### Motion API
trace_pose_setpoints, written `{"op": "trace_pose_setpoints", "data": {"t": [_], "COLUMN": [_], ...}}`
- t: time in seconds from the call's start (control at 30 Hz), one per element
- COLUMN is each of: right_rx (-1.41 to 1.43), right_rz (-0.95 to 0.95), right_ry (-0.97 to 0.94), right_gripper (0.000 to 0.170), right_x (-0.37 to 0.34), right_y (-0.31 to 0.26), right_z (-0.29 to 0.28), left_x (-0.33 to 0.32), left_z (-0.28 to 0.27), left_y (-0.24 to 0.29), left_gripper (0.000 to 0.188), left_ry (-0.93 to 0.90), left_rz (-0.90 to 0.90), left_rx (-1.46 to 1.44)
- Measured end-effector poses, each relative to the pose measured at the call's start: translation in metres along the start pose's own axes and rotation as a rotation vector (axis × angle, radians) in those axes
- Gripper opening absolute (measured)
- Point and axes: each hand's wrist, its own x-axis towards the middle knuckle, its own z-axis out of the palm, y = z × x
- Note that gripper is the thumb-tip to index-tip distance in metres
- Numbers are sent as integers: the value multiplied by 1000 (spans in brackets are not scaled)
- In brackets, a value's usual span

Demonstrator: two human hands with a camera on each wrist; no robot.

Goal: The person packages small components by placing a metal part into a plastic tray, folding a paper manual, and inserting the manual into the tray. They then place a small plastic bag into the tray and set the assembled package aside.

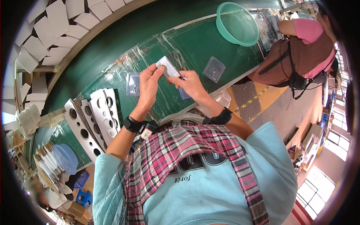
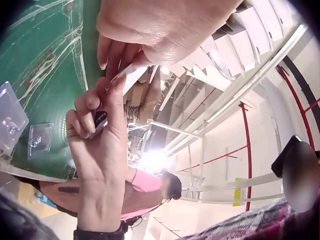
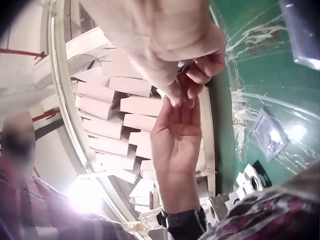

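Above the green tabletop, a flat whitish packet (image 1: 169, 68) is pinched between both hands. My left hand (image 1: 149, 84) grips its left edge with thumb and fingertips. At its lower right edge, my right hand (image 1: 192, 87) holds on with thumb and curled fingers. A small dark piece with pale lettering (image 2: 100, 119) shows within the right hand's fingers in the left wrist view; the rest of it is hidden. Clear shallow plastic cases lie nearby: one (image 1: 133, 84) beside the left hand, another (image 1: 214, 69) right of the right hand. Part of a bluish item (image 1: 183, 93) shows below the right hand.
A green mesh basket (image 1: 237, 24) stands at the table's far right. White panels with round holes (image 1: 83, 129) lie at left, near a blue basin (image 1: 65, 159). White cards (image 1: 51, 26) fill a rack beyond the table. Another person (image 1: 296, 56) is at right.
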Motion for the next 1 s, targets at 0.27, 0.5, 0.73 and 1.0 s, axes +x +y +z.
{"op": "trace_pose_setpoints", "data": {"t": [0.27,0.5,0.73,1.0], "right_rx": [-363,-833,-696,-445], "right_rz": [-433,-989,-715,-329], "right_ry": [256,-3,-72,-99], "right_gripper": [28,26,11,20], "right_x": [-15,-2,-2,3], "right_y": [-20,-24,-26,-25], "right_z": [-10,-19,-12,-9], "left_x": [15,7,4,0], "left_z": [-26,-17,-13,-10], "left_y": [8,9,10,6], "left_gripper": [19,22,19,21], "left_ry": [-26,-221,-212,-218], "left_rz": [-223,-459,-385,-334], "left_rx": [-108,-131,33,131]}}
